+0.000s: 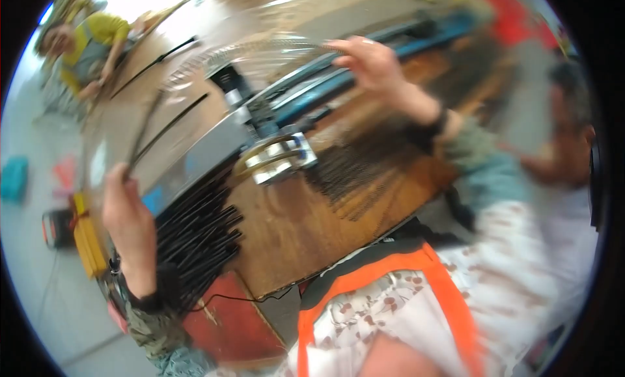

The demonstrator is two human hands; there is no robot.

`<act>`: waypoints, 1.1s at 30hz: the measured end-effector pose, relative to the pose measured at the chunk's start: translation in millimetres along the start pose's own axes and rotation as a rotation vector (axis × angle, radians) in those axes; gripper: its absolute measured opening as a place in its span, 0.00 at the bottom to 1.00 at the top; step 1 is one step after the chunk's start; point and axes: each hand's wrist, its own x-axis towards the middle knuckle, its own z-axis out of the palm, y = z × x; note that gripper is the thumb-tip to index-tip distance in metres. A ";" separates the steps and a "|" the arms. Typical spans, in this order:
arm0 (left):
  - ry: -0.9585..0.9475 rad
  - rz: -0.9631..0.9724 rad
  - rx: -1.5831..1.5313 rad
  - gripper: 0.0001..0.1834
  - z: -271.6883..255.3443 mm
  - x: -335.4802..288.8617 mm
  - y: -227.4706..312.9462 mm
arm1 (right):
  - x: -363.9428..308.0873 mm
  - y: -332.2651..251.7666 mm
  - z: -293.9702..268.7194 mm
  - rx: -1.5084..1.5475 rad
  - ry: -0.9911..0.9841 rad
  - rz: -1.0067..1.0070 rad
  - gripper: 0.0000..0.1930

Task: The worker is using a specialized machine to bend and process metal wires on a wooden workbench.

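Observation:
My left hand (130,224) is closed around the lower end of a thin dark rod (148,120), which slants up and away from it. From the rod's upper end a long coil spring (250,46) bows across in an arc. Its other end is pinched between the fingers of my right hand (372,63), raised over the far side of the bench. Motion smears the spring, so how it meets the rod cannot be made out. Between and below my hands stands a bench fixture (277,159) with shiny metal blocks; neither hand touches it.
Several black rods (202,243) lie piled left of the fixture, and several springs (355,172) lie on its right on the wooden bench (280,247). Blue bars (325,91) run behind. One person (91,52) sits far left; another (566,149) is close on my right.

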 end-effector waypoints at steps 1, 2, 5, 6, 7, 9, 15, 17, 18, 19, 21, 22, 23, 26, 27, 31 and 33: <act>0.033 -0.143 0.038 0.10 -8.2 -1.3 -18.8 | -14.4 14.8 -3.0 -0.041 -0.038 0.080 0.13; 0.078 -0.173 0.084 0.09 -22.2 -4.0 -31.5 | -18.5 17.7 1.1 -0.001 -0.056 0.145 0.10; 0.138 -0.195 0.107 0.08 -39.3 -3.7 -34.0 | 14.5 -9.2 31.0 0.263 -0.235 0.209 0.09; 0.159 -0.165 0.082 0.08 -43.9 -3.9 -27.5 | 37.4 -30.0 41.2 0.343 -0.277 0.185 0.09; 0.164 -0.178 0.099 0.08 -47.7 -10.7 -25.5 | 58.5 -46.7 56.9 0.496 -0.315 0.187 0.09; 0.137 -0.195 0.016 0.07 -46.3 -21.3 -26.6 | 83.5 -69.2 86.2 0.716 -0.345 0.196 0.09; 0.082 -0.326 0.002 0.10 -49.3 -72.3 -47.1 | 98.1 -77.2 115.0 0.713 -0.261 0.072 0.08; 0.057 -0.336 -0.007 0.10 -43.0 -83.9 -56.4 | 101.8 -79.2 117.2 0.662 -0.292 0.025 0.08; 0.048 -0.330 -0.028 0.10 -41.3 -82.2 -53.4 | 103.0 -81.9 116.9 0.636 -0.333 -0.006 0.08; 0.045 -0.334 -0.028 0.10 -39.7 -80.7 -52.0 | 104.1 -82.4 120.2 0.639 -0.336 -0.004 0.08; -0.012 -0.415 -0.055 0.10 -36.2 -76.9 -50.1 | 110.0 -84.6 129.6 0.639 -0.477 0.000 0.08; 0.006 -0.401 -0.079 0.10 -33.2 -74.2 -49.2 | 113.9 -89.4 131.8 0.581 -0.562 -0.036 0.08; 0.002 -0.403 -0.075 0.10 -28.7 -71.5 -48.5 | 111.4 -91.1 135.0 0.588 -0.562 -0.036 0.08; 0.030 -0.315 -0.077 0.10 -15.1 -61.9 -55.6 | 104.5 -87.6 140.1 0.115 -0.624 -0.330 0.02; 0.026 -0.337 -0.052 0.10 -17.4 -66.1 -59.9 | 103.4 -79.0 136.6 0.128 -0.454 -0.346 0.02; -0.029 -0.321 -0.027 0.11 -8.8 -61.9 -70.2 | 63.0 13.9 62.7 -0.095 -0.315 -0.288 0.05; -0.059 -0.209 -0.043 0.10 8.2 -64.1 -78.2 | 38.5 46.6 15.2 -0.237 -0.344 -0.249 0.08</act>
